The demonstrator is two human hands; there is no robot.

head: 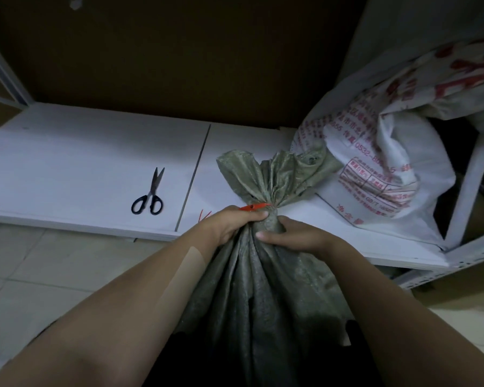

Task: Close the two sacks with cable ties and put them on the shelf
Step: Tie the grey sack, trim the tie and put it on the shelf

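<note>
A grey-green woven sack (249, 289) stands between my arms, its neck bunched and its top fanned out above. An orange-red cable tie (253, 207) circles the neck just above my fingers. My left hand (232, 223) grips the neck from the left, right under the tie. My right hand (294, 236) grips the neck from the right, thumb across the front. A white sack with red print (380, 166) lies slumped on the low white shelf (81, 163) at the right, its mouth loose.
Black-handled scissors (149, 194) lie on the shelf left of the sack. Spare orange ties (204, 215) peek out beside my left hand. A white shelf upright (468, 188) stands at the right. Pale floor tiles (53, 275) lie below.
</note>
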